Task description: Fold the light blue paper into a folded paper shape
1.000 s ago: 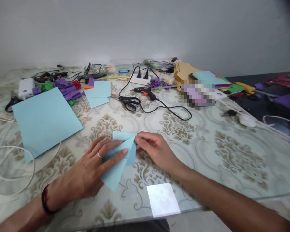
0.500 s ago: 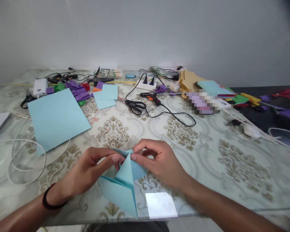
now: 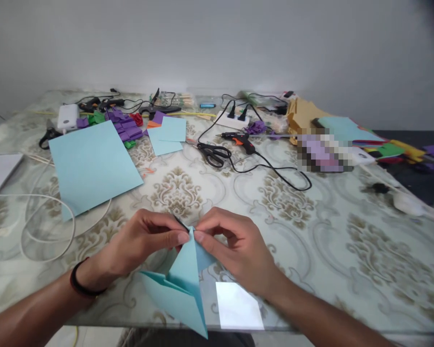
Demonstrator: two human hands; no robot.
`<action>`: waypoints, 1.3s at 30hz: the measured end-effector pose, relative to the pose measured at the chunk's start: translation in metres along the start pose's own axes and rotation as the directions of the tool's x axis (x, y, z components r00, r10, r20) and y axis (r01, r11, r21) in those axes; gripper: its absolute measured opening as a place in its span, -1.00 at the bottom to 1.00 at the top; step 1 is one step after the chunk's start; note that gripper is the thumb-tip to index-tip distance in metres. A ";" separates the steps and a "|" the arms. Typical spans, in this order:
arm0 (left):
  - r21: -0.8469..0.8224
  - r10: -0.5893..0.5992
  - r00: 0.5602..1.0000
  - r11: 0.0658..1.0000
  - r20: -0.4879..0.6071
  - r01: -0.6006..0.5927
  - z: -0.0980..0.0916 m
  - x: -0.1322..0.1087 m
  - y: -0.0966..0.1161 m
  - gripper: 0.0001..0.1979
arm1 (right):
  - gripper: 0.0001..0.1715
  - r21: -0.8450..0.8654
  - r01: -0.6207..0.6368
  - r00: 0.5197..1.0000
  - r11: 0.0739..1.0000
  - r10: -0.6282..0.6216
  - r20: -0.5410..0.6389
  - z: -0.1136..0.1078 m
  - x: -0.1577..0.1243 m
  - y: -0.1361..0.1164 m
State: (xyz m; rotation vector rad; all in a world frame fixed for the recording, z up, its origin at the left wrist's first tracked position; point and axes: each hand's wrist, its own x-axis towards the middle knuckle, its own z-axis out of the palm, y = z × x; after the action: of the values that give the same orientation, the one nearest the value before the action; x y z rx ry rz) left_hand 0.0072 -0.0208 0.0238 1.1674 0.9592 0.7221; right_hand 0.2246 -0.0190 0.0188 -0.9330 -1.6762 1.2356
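Observation:
A folded light blue paper [image 3: 183,284] is lifted off the table near its front edge, its point up and its lower part hanging toward me. My left hand [image 3: 144,243] pinches the top of the paper from the left, thumb and forefinger pressed together. My right hand [image 3: 231,250] pinches the same tip from the right, its other fingers curled. A black band is round my left wrist.
A large light blue sheet [image 3: 92,164] lies at the left over a white cable [image 3: 54,226]. Smaller blue sheets [image 3: 166,135], purple paper pieces [image 3: 125,127], black scissors [image 3: 213,154], a glue gun [image 3: 240,140] with cord, a power strip [image 3: 233,120] and coloured paper stacks [image 3: 343,130] lie further back.
The paper lay flat under my left hand a second ago; both hands have since lifted it and now pinch its upper tip. The view has shifted a little.

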 end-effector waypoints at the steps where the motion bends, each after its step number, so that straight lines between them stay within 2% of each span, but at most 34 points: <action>1: 0.007 -0.009 1.000 1.000 -0.007 0.009 0.000 0.000 0.001 -0.82 | -0.83 0.011 -0.015 1.000 1.000 0.015 0.007 0.000 0.000 0.001; 6: 0.044 -0.049 0.998 0.998 -0.030 0.050 0.001 0.001 0.000 -0.81 | -0.86 0.096 -0.117 0.993 0.988 0.115 0.030 0.003 0.000 0.004; 12: 0.172 -0.020 0.996 0.984 -0.082 0.034 0.002 -0.001 -0.001 -0.83 | -0.86 0.159 -0.233 0.973 0.959 0.228 0.047 0.006 0.000 0.004; 21: 0.337 -0.002 0.996 0.941 -0.086 0.031 0.004 -0.003 0.002 -0.82 | -0.87 0.130 -0.251 0.968 0.959 0.246 0.049 0.006 0.001 0.004; 25: 0.337 -0.036 0.997 0.940 -0.063 0.055 0.004 -0.005 0.002 -0.82 | -0.86 0.150 -0.230 0.973 0.962 0.225 0.048 0.005 0.003 0.003; 29: 0.328 -0.038 0.998 0.943 -0.043 0.051 0.002 -0.005 0.001 -0.83 | -0.83 0.141 -0.191 0.982 0.971 0.187 0.039 0.004 0.002 0.000; 32: 0.345 -0.015 0.999 0.938 -0.033 0.025 0.001 -0.005 0.000 -0.84 | -0.97 0.081 -0.133 0.990 0.988 0.129 0.049 0.003 0.002 0.000; 35: 0.377 0.025 1.000 0.926 -0.013 -0.018 0.002 -0.006 0.004 -0.86 | -0.83 -0.007 0.012 0.991 1.000 -0.011 0.136 -0.001 0.003 0.000; 37: 0.456 0.083 0.996 0.887 -0.009 -0.070 0.004 -0.007 0.011 -0.88 | -0.87 -0.075 0.133 0.973 0.988 -0.116 0.200 -0.005 0.006 -0.003; 39: 0.578 0.170 0.985 0.805 -0.008 -0.135 0.007 -0.008 0.023 -0.88 | -0.90 -0.186 0.243 0.956 0.952 -0.203 0.210 -0.010 0.010 -0.009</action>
State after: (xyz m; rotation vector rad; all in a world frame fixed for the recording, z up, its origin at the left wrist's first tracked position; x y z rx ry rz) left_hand 0.0104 -0.0251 0.0486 1.7840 1.1890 0.6071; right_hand 0.2296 -0.0084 0.0311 -0.7395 -2.0338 1.0337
